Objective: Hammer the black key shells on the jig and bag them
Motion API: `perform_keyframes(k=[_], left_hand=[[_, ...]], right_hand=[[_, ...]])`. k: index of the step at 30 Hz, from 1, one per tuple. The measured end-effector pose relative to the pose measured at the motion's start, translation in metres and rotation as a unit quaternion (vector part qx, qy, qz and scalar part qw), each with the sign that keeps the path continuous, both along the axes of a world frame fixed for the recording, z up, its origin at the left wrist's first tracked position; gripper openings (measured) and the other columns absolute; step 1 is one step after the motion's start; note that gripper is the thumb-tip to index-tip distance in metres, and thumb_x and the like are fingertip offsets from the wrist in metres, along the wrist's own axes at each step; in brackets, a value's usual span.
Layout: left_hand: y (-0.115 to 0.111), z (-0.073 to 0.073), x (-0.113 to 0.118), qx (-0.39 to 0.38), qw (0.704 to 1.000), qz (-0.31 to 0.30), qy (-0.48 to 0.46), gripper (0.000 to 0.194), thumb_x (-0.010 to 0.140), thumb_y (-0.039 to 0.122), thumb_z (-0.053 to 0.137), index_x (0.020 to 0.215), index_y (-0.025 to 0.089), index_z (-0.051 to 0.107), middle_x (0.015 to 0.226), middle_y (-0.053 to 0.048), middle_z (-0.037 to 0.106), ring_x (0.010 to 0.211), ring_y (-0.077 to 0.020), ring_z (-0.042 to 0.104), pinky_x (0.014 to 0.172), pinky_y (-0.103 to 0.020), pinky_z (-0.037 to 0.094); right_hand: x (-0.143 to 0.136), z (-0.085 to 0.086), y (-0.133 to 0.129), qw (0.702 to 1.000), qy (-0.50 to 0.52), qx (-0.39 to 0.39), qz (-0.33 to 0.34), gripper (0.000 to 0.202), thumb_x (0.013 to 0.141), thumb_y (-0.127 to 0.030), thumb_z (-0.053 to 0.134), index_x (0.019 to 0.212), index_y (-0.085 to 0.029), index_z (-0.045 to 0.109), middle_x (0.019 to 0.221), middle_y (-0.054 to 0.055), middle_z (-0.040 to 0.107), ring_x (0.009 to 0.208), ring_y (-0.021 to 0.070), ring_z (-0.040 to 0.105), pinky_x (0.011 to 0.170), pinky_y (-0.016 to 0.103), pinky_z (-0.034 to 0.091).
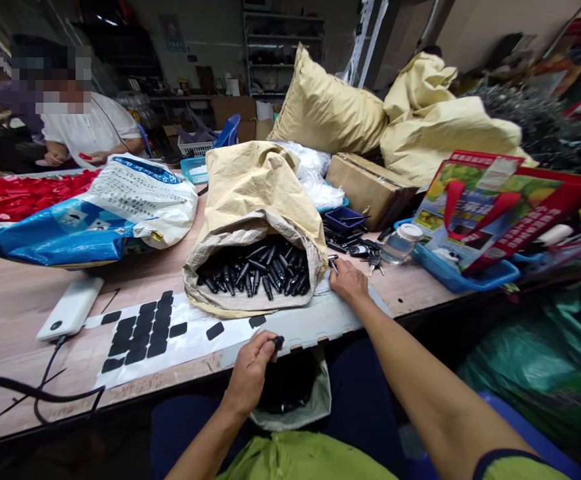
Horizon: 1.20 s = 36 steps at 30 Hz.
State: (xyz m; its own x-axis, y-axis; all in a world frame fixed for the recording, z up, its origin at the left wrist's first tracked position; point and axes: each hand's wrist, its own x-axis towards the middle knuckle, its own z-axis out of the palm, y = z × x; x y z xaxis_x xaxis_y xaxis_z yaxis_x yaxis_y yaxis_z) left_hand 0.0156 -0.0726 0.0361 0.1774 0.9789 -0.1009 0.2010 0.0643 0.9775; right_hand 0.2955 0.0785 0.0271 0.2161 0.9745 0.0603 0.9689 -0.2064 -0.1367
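Black parts (265, 270) lie heaped in the mouth of the sack (260, 180), which rests on its side on the desk (0, 300), opening toward you; that probably lets you reach in without lifting it, and the folded lip seems to help keep the mouth wide; your left hand (251, 363) pinches a dark piece (279, 343) between thumb and fingers, just off the desk's front edge; the open bag (293, 420) sits below, between your legs, perhaps so that it can catch whatever falls; your right hand (350, 281) is just beside the sack's right edge, fingertips at a small metallic thing (332, 260); whether they are clamped on it, you cannot tell from here; the sheet (193, 340) of black patches (157, 343) lies flat to the left, likely kept within easy reach.

Your fingers cover much of the dark piece, so its shape, and whether it matches the heap, stays unclear; the sack's depth is hidden behind its front load; the bag's inside is too dark to read; the red heap (35, 200) is cut off by the left border; beyond it, a co-worker's hands hold something small and red.
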Motion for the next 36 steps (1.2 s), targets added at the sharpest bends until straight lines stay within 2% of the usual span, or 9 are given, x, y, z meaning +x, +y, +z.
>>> perform_keyframes(k=[1,3,5,9,15,22,26,30,36], left_hand=[[-0.008,0.001,0.005,-0.07,0.996,0.011,-0.057,0.037,0.095,0.051,0.051,0.088,0.018,0.067,0.075,-0.003,0.061,0.073,-0.0179,0.052,0.072,-0.03,0.039],[-0.02,0.002,0.012,-0.191,0.967,0.038,-0.163,0.042,0.093,0.056,0.055,0.097,0.016,0.068,0.081,-0.004,0.065,0.07,-0.015,0.053,0.066,-0.026,0.039],[-0.025,0.002,0.015,-0.264,0.931,0.056,-0.244,0.043,0.092,0.052,0.061,0.11,0.014,0.067,0.09,-0.007,0.07,0.071,-0.0142,0.057,0.063,-0.024,0.041],[-0.024,0.002,0.014,-0.319,0.889,0.076,-0.318,0.035,0.095,0.038,0.06,0.117,0.011,0.066,0.094,-0.011,0.074,0.072,-0.0153,0.064,0.063,-0.024,0.048],[-0.022,0.004,0.015,-0.353,0.869,0.086,-0.337,0.028,0.101,0.032,0.052,0.114,0.012,0.066,0.097,-0.013,0.077,0.072,-0.0169,0.07,0.065,-0.026,0.054],[-0.025,-0.002,0.017,-0.35,0.874,0.068,-0.33,0.034,0.095,0.045,0.062,0.11,0.015,0.066,0.099,-0.011,0.077,0.073,-0.0163,0.07,0.069,-0.027,0.053],[-0.027,-0.001,0.019,-0.301,0.916,0.028,-0.264,0.045,0.081,0.054,0.076,0.101,0.015,0.066,0.099,-0.01,0.077,0.075,-0.0149,0.067,0.073,-0.026,0.049],[-0.029,0.001,0.022,-0.23,0.958,-0.008,-0.173,0.045,0.078,0.056,0.078,0.09,0.014,0.066,0.094,-0.008,0.075,0.075,-0.0132,0.062,0.07,-0.024,0.043],[-0.031,-0.007,0.024,-0.2,0.969,-0.011,-0.143,0.056,0.073,0.06,0.078,0.102,0.013,0.068,0.078,-0.005,0.071,0.072,-0.0162,0.06,0.073,-0.028,0.044]], right_hand=[[0.0,-0.001,0.0,1.0,0.002,-0.001,0.001,0.035,0.099,-0.033,0.045,0.128,-0.02,0.059,0.125,0.013,0.064,0.105,0.0278,0.066,0.086,0.037,0.047],[0.001,-0.001,0.0,1.0,0.006,-0.003,0.003,0.036,0.099,-0.033,0.044,0.13,-0.02,0.058,0.125,0.013,0.064,0.107,0.0286,0.065,0.088,0.037,0.047],[0.001,-0.001,0.0,1.0,0.012,-0.002,0.006,0.037,0.099,-0.032,0.044,0.13,-0.02,0.058,0.125,0.014,0.064,0.108,0.0293,0.064,0.089,0.038,0.047],[0.0,0.0,0.0,1.0,0.022,-0.002,0.006,0.036,0.098,-0.032,0.045,0.13,-0.019,0.059,0.126,0.014,0.063,0.108,0.03,0.064,0.09,0.039,0.047],[0.001,0.001,-0.001,0.999,0.032,0.002,0.005,0.036,0.097,-0.031,0.046,0.128,-0.019,0.059,0.124,0.014,0.064,0.109,0.0306,0.063,0.091,0.04,0.047],[0.0,0.002,-0.001,0.999,0.035,-0.008,0.001,0.037,0.098,-0.032,0.045,0.13,-0.019,0.058,0.126,0.015,0.063,0.11,0.03,0.062,0.092,0.039,0.045],[-0.001,0.003,-0.002,0.999,0.032,-0.007,0.001,0.037,0.099,-0.031,0.044,0.131,-0.019,0.058,0.127,0.015,0.063,0.109,0.0296,0.062,0.092,0.038,0.045],[-0.001,0.002,-0.002,0.999,0.032,-0.001,0.002,0.038,0.098,-0.031,0.044,0.131,-0.019,0.058,0.127,0.015,0.062,0.109,0.0301,0.062,0.092,0.039,0.045],[0.0,-0.002,0.0,0.999,0.031,0.008,0.004,0.038,0.098,-0.032,0.045,0.131,-0.02,0.058,0.126,0.014,0.062,0.11,0.0305,0.062,0.092,0.04,0.046]])
